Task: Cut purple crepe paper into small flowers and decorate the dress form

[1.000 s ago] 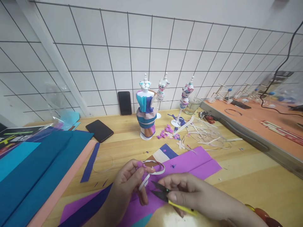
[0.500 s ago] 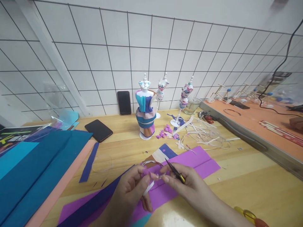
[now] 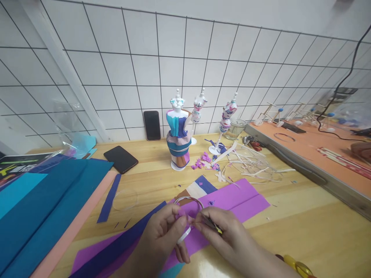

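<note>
My left hand (image 3: pixel 164 231) is closed round a thin pale hoop (image 3: pixel 189 198), pinching a small purple paper piece (image 3: pixel 182 212) against it. A white band (image 3: pixel 184 234) curves down below its fingers. Small pointed scissors (image 3: pixel 215 225), dark with yellow on the handle, lie tucked in my closed right hand (image 3: pixel 227 231). Its thumb and fingertip meet at the purple piece, touching it close to my left fingers. What the fingertips pinch is partly hidden. Beneath both hands lies a purple paper sheet (image 3: pixel 246 197) with a crease.
A paper-dressed mannequin (image 3: pixel 178 135) stands behind, near two patterned mannequins (image 3: pixel 228 112). Paper strips (image 3: pixel 255 160) and purple scraps (image 3: pixel 204 159) lie at right. Teal sheets (image 3: pixel 66 185) and a phone (image 3: pixel 121 159) are at left. Yellow handles (image 3: pixel 298 266) show at lower right.
The scissors have dropped lower, their blades now mostly hidden by my right fingers. My right fingertips have moved left onto the purple piece. A small dark-blue scrap now lies on the purple sheet.
</note>
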